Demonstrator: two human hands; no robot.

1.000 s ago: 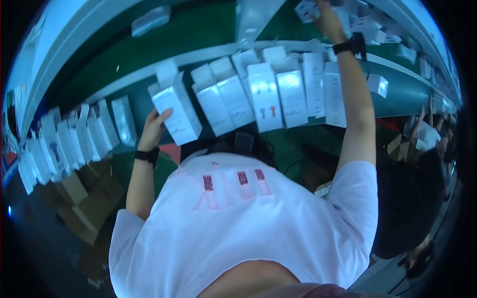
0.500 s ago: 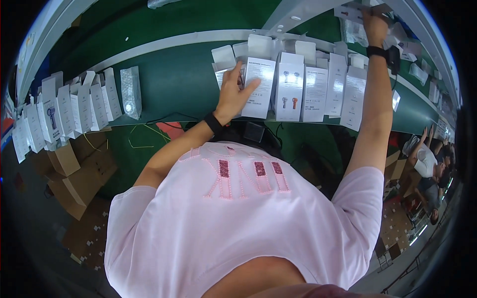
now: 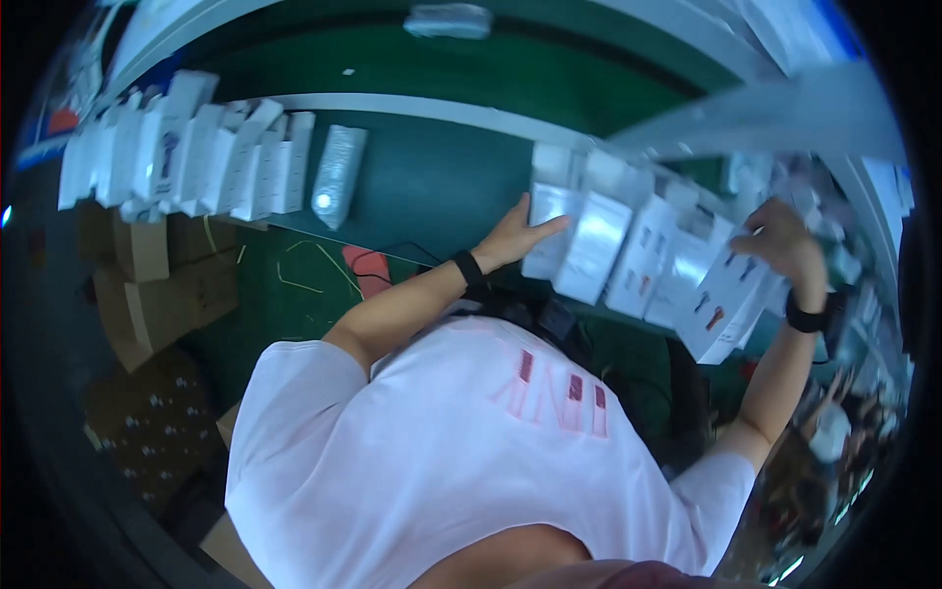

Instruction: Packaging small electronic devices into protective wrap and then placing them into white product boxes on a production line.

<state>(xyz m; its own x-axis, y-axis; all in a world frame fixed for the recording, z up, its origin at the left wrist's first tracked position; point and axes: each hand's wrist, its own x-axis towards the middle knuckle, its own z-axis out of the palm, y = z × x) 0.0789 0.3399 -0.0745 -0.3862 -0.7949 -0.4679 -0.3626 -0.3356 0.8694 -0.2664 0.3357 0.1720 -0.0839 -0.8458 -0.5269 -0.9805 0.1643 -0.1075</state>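
Note:
A row of upright white cartons with raised flaps [image 3: 595,245] stands at the front of the green bench. Against the leftmost carton rests my left hand [image 3: 510,236], its thumb stretched over the carton's face and its fingers apart from the thumb. My right hand [image 3: 785,245] grips the top of a white carton [image 3: 721,309], printed with small dark and orange pictures, at the row's right end. That carton is tilted and a little blurred. What lies inside the cartons cannot be made out.
A second row of white cartons [image 3: 201,162] stands at the left, beside a bubble-wrapped packet [image 3: 339,177]. Another wrapped packet [image 3: 448,21] lies on the far surface. A metal rail [image 3: 442,106] runs along the bench. Brown cardboard boxes [image 3: 147,294] sit below left; people are at the far right.
My right hand has come back from the far right and now holds a carton at the row's end. The view has swung left, and my left hand remains at the row's left end.

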